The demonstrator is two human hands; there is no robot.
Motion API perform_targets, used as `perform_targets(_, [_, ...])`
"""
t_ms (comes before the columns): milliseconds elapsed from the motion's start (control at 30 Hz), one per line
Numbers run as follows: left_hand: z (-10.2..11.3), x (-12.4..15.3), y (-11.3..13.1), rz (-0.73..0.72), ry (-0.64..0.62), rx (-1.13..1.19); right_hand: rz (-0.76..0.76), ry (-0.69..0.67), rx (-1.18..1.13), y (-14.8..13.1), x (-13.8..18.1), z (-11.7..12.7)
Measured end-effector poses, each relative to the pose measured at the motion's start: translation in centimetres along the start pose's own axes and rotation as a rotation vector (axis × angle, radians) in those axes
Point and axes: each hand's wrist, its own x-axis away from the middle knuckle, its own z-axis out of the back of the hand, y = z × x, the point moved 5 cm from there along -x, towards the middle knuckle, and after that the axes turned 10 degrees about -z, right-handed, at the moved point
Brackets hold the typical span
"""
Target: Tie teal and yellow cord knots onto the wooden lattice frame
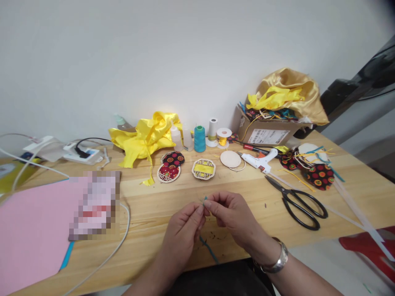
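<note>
My left hand (185, 226) and my right hand (230, 213) meet above the front edge of the wooden table (154, 205). Both pinch a thin teal cord (207, 243); its short end sticks up between the fingertips and the rest hangs down toward my lap. A metal bracelet (277, 259) is on my right wrist. Just beyond the hands lie a red patterned fabric piece (169, 166), a wooden lattice piece with yellow centre (203, 168) and a plain wooden disc (230, 159).
Black scissors (300, 203) and a white glue gun (259, 161) lie to the right. Yellow satin (145, 139), a teal thread spool (199, 139), small bottles and a cardboard box (265, 131) line the wall. Pink paper (31, 230) and a white cable (120, 238) lie left.
</note>
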Motion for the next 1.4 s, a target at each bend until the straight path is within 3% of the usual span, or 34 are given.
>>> perform_targets(233, [0.0, 0.0, -0.3, 0.002, -0.006, 0.018, -0.047, 0.011, -0.077, 0.5, -0.2, 0.2])
perform_targets(400, [0.0, 0.1, -0.3, -0.018, -0.015, -0.009, -0.090, -0.063, -0.163, 0.9, -0.3, 0.0])
perform_targets(567, [-0.2, 0.2, 0.1, -0.023, -0.048, -0.068, -0.040, -0.074, -0.145, 0.5, -0.5, -0.1])
perform_targets(733, [0.1, -0.1, 1.6, -0.164, -0.071, -0.260, 0.010, -0.026, -0.158, -0.9, -0.2, 0.6])
perform_targets(933, [0.5, -0.5, 2.3, -0.389, -0.122, -0.542, 0.130, -0.210, -0.273, -4.1, 0.6, 0.9])
perform_targets(1133, [1.8, -1.5, 2.1, -0.492, -0.008, -0.804, 0.348, -0.223, -0.337, -7.7, 1.5, 1.6])
perform_targets(1333, [4.1, -0.2, 5.3, -0.597, 0.454, -0.915, 0.492, -0.152, -0.200, -9.3, 1.7, 1.5])
perform_targets(1400, [4.0, 0.1, 5.4, -0.424, 0.330, -0.780, 0.508, -0.123, -0.137, -9.0, 1.4, 1.2])
